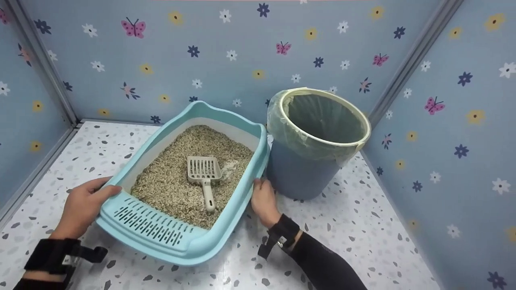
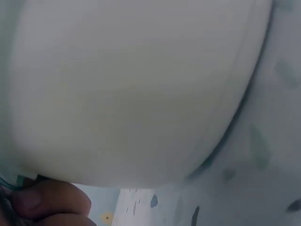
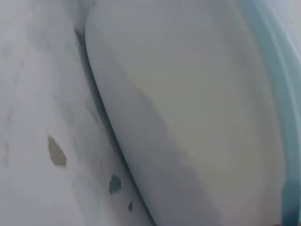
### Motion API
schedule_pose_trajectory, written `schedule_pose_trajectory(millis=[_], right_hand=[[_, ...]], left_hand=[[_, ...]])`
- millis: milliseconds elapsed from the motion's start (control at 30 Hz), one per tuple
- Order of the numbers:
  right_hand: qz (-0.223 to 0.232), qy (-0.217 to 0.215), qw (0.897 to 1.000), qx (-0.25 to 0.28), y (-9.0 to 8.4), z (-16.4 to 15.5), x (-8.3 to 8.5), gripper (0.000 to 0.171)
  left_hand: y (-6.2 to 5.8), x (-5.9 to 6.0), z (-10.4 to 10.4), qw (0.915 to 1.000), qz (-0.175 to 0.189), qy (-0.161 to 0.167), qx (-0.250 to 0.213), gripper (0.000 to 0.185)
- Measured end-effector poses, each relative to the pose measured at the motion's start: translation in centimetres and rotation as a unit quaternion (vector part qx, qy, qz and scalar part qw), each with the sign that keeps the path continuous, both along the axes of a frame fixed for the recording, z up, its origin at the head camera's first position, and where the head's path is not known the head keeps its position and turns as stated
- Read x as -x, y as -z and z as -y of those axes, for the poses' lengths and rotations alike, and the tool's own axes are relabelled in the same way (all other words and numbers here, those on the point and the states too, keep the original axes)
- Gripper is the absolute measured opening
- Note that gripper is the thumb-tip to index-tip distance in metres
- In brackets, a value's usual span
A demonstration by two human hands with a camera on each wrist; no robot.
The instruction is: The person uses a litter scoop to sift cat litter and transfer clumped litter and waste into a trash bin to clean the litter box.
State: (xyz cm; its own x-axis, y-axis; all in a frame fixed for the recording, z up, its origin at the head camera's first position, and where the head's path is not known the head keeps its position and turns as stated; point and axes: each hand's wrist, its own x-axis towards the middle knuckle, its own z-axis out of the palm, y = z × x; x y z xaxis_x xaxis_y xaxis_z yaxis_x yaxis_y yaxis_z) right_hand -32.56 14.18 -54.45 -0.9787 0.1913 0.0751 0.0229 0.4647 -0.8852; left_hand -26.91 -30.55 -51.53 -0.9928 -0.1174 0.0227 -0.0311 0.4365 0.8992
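A light-blue-rimmed cat litter box [image 1: 238,209] full of tan granules [image 1: 161,181] sits slantwise on the floor. On the litter lies a beige slotted litter scoop [image 1: 207,185], its handle toward me. My left hand [image 1: 84,203] grips the rim at the left, thumb on top; curled fingers [image 2: 54,200] show under the rim in the left wrist view, beside the white outer wall [image 2: 141,94]. At the opposite side my right hand [image 1: 266,201] holds the rim, its fingers partly hidden. The right wrist view shows mostly the box's white wall [image 3: 188,113].
Close to the box's right side stands a grey-blue trash bin [image 1: 302,177] with a translucent yellowish liner [image 1: 310,147] held under a cream ring. Flower-patterned panels [image 1: 225,36] enclose the speckled white floor [image 1: 346,237] at the back and both sides.
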Motion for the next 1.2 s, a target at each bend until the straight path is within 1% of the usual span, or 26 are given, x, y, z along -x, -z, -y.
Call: schedule_pose_trajectory(millis=[33, 67, 133, 167, 233, 267, 300, 333, 367, 433, 500, 533, 600, 700, 767, 833, 933, 1000, 1067, 1133, 1200], right_hand=[[0.017, -0.008, 1.0, 0.025, -1.1, 0.2, -0.6, 0.048], [0.033, -0.011, 0.998, 0.053, -1.6, 0.0, -0.6, 0.046], [0.069, -0.02, 0.992, 0.106, -3.6, 0.0, -0.9, 0.039], [0.074, -0.018, 0.99, 0.116, -3.6, -0.3, -0.3, 0.037], [0.07, -0.013, 0.99, 0.121, -3.2, -1.0, 1.4, 0.037], [0.064, -0.006, 0.991, 0.117, -2.9, -1.3, 2.2, 0.038], [0.057, 0.001, 0.993, 0.108, -2.4, -1.6, 3.1, 0.039], [0.05, 0.01, 0.994, 0.093, -1.9, -1.9, 3.8, 0.041], [0.046, 0.019, 0.996, 0.076, -1.4, -2.2, 4.4, 0.043], [0.041, 0.029, 0.998, 0.048, -1.1, -2.3, 4.7, 0.048], [0.027, 0.021, 0.999, 0.019, -0.4, -2.7, 4.9, 0.051], [0.022, 0.015, 1.0, 0.008, -0.4, -2.6, 4.6, 0.051], [0.026, -0.006, 0.999, 0.027, -1.2, -2.2, 3.4, 0.049], [0.044, -0.036, 0.994, 0.098, -2.4, -1.1, 1.0, 0.043], [0.064, -0.044, 0.985, 0.153, -3.2, -0.2, -0.9, 0.04], [0.071, -0.05, 0.978, 0.189, -3.0, 0.4, -2.1, 0.038], [0.076, -0.068, 0.972, 0.212, -2.8, 0.7, -3.4, 0.038], [0.081, -0.086, 0.966, 0.231, -2.8, 0.4, -3.8, 0.037], [0.089, -0.098, 0.962, 0.237, -3.0, -0.4, -3.7, 0.037], [0.097, -0.096, 0.959, 0.249, -3.2, -1.3, -3.0, 0.037], [0.096, -0.076, 0.963, 0.242, -3.5, -2.0, -1.9, 0.04]], left_hand=[[-0.1, 0.0, 0.1, 1.0, 0.003, -0.002, -0.003, 0.068], [-0.3, -0.2, 0.1, 0.9999, 0.011, -0.007, 0.002, 0.07], [-0.8, -0.9, -0.2, 0.9982, 0.04, -0.02, 0.04, 0.075], [-1.1, -1.4, -0.4, 0.9961, 0.063, -0.021, 0.059, 0.08], [-1.5, -2.6, -0.9, 0.9898, 0.11, -0.018, 0.089, 0.089], [-1.7, -3.2, -1.3, 0.9862, 0.128, -0.016, 0.103, 0.093], [-1.8, -3.6, -1.6, 0.9831, 0.141, -0.013, 0.116, 0.096], [-1.8, -3.9, -1.9, 0.9814, 0.15, -0.01, 0.12, 0.098], [-1.8, -4.2, -2.1, 0.981, 0.152, -0.008, 0.12, 0.098], [-1.7, -4.2, -2.5, 0.981, 0.148, -0.009, 0.125, 0.098], [-1.6, -3.9, -2.4, 0.9815, 0.139, -0.008, 0.131, 0.096], [-1.6, -3.7, -2.1, 0.9821, 0.137, -0.006, 0.129, 0.095], [-1.5, -3.1, -1.4, 0.984, 0.132, 0.003, 0.12, 0.094], [-1.1, -2.2, 0.1, 0.9866, 0.12, 0.01, 0.109, 0.091], [-0.8, -1.6, 1.1, 0.9885, 0.107, 0.015, 0.106, 0.089], [-0.6, -0.9, 2.1, 0.9892, 0.089, 0.024, 0.114, 0.086], [-0.3, 0.1, 3.3, 0.989, 0.068, 0.039, 0.125, 0.083], [-0.4, 0.4, 3.6, 0.9884, 0.065, 0.043, 0.13, 0.084], [-0.7, 0.3, 3.4, 0.9879, 0.07, 0.034, 0.134, 0.09], [-1.3, -0.4, 2.8, 0.9856, 0.086, 0.013, 0.145, 0.097], [-1.8, -1.3, 1.9, 0.9817, 0.11, 0.0, 0.156, 0.103]])
